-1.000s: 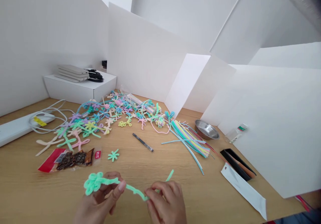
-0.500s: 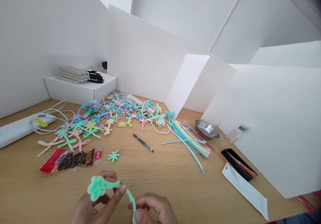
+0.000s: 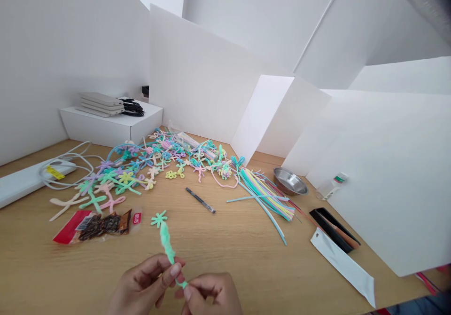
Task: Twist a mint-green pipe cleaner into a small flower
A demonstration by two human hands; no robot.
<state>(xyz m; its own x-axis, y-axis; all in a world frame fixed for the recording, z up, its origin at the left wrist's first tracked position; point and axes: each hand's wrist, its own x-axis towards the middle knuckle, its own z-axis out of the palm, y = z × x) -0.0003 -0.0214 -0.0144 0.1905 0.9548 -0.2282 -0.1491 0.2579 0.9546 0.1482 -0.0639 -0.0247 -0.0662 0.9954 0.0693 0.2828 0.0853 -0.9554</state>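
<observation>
My left hand and my right hand meet at the bottom edge of the view, both pinching a mint-green pipe cleaner. Its free stem sticks up and away from my fingers toward a small green pipe-cleaner flower lying on the wooden table. Whether the stem touches that flower I cannot tell. The flower-shaped end seen in my left hand is now hidden.
A heap of pastel pipe-cleaner flowers lies at the back left, straight pipe cleaners at centre right. Also here: a snack packet, a dark pen, a steel bowl, a black tray, a white packet, cables, white boards.
The pipe cleaner has been turned in my fingers: its looped end is no longer in sight and a straight stem now points up from my left hand. Both hands sit closer together.
</observation>
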